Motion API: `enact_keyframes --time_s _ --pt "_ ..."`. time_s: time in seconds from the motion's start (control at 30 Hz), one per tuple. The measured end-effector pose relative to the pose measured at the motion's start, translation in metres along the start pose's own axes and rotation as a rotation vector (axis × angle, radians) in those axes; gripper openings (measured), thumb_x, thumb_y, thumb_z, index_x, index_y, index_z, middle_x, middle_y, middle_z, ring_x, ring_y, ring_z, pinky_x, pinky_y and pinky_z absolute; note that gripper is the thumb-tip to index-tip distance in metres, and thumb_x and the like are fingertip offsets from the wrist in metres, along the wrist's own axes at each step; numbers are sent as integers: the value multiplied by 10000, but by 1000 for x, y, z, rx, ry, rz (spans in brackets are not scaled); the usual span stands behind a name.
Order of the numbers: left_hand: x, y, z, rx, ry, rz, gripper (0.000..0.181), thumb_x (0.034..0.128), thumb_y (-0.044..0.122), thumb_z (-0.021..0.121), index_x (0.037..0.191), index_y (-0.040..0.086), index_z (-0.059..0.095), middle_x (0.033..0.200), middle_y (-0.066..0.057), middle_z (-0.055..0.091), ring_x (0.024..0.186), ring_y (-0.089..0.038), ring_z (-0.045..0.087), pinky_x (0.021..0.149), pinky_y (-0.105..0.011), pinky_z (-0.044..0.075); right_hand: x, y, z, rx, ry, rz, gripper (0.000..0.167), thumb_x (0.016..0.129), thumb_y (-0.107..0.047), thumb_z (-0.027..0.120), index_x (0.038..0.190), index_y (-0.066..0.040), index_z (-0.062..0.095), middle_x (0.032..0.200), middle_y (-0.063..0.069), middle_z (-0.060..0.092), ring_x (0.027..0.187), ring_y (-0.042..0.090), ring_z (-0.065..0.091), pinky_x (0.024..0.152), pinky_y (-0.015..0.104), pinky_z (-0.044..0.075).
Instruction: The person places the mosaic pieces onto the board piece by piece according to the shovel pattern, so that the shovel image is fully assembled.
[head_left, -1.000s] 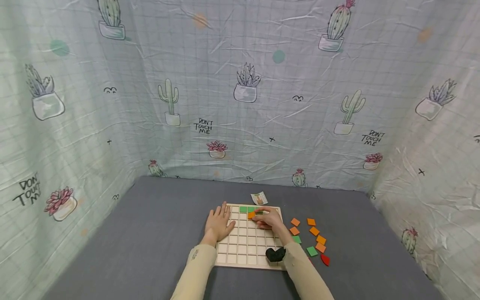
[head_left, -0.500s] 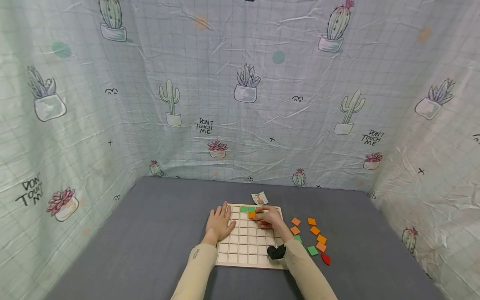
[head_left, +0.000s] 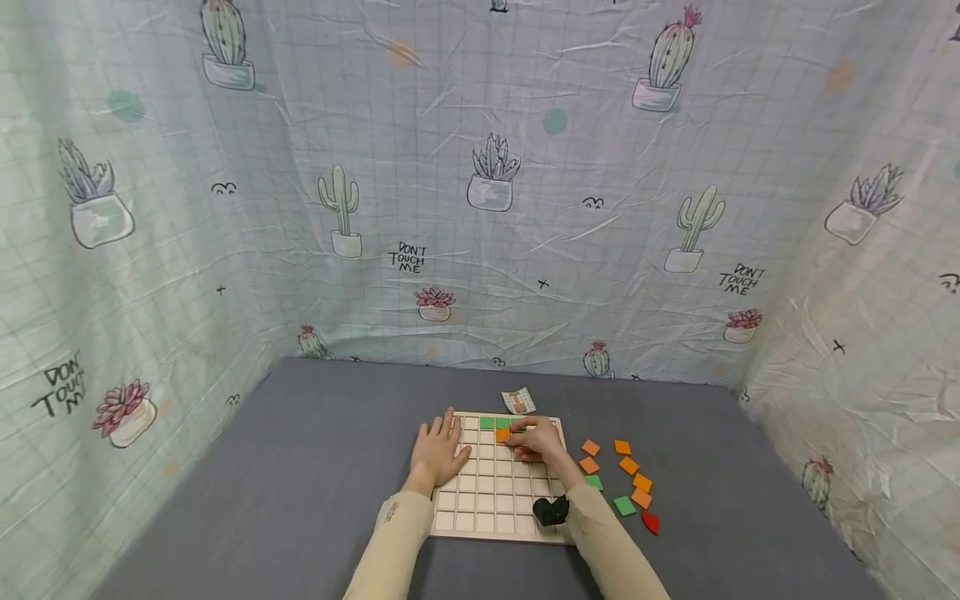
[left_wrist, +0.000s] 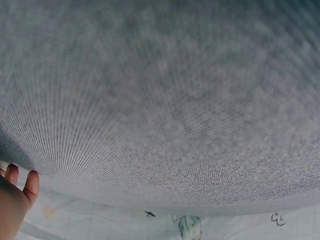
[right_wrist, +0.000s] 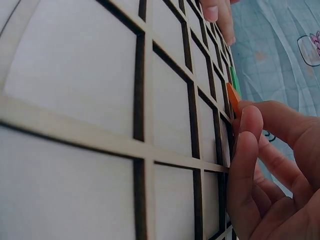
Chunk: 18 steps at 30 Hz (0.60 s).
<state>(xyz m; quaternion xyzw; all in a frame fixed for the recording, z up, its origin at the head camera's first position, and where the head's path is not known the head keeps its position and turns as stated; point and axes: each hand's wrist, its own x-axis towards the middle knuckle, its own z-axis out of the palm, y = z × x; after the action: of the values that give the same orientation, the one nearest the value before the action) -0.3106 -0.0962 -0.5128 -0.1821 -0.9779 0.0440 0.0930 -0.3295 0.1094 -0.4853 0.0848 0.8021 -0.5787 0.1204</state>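
Note:
My left hand (head_left: 437, 450) lies flat on the left edge of a wooden grid board (head_left: 484, 503), fingers spread and pointing away. In the left wrist view only a few of its fingertips (left_wrist: 31, 187) show at the lower left. With thumb and fingers my right hand (head_left: 538, 439) pinches an orange square tile (head_left: 502, 436) at the second row of cells. Seen from the right wrist, that orange tile (right_wrist: 233, 96) stands tilted out of its cell. Green square tiles (head_left: 487, 423) sit in the top row, partly covered by the right hand.
Several orange tiles (head_left: 628, 465), green tiles (head_left: 624, 506) and a red curved piece (head_left: 650, 522) lie on the grey table right of the board. A small printed card (head_left: 518, 401) rests behind it. A black strap piece (head_left: 551, 510) is at the right wrist.
Both hands stay in nearly the same place, and the orange tile remains pinched at the same cell. The head view has shifted slightly.

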Motion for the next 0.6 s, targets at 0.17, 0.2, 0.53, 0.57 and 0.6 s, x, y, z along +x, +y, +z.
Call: enact_keyframes --time_s 0.17,0.2,0.53,0.57,0.6 --pt "0 0 2 15 0 4 608 925 487 295 1382 88 334 1451 -111 291 1263 -252 349 922 -440 311 -1 1 0 -40 7 -43 278 744 -64 689 1011 -11 632 621 50 638 451 78 554 448 235 464" --pt "0 0 3 20 0 5 609 925 491 291 1383 90 332 1452 -109 290 1261 -250 348 917 -439 312 -2 2 0 -42 5 -49 275 747 -63 685 1010 -5 631 625 53 642 453 79 557 451 239 466" --pt "0 -1 3 29 -11 5 610 928 492 283 1389 94 320 1459 -110 273 1263 -250 343 908 -434 313 -1 2 0 -35 -13 -74 237 760 -66 672 984 -2 627 635 74 645 457 91 565 449 249 466" --pt "0 0 2 27 -15 6 611 929 491 283 1390 93 318 1460 -111 271 1264 -250 342 909 -434 313 -1 2 0 -34 -13 -71 235 759 -66 672 982 -4 626 633 74 643 457 93 563 448 249 464" --pt "0 -1 1 27 -17 7 611 928 490 285 1390 92 318 1459 -111 272 1263 -251 343 907 -434 314 -1 2 1 -37 -12 -73 232 760 -65 672 980 -7 627 625 75 639 454 96 561 445 248 462"
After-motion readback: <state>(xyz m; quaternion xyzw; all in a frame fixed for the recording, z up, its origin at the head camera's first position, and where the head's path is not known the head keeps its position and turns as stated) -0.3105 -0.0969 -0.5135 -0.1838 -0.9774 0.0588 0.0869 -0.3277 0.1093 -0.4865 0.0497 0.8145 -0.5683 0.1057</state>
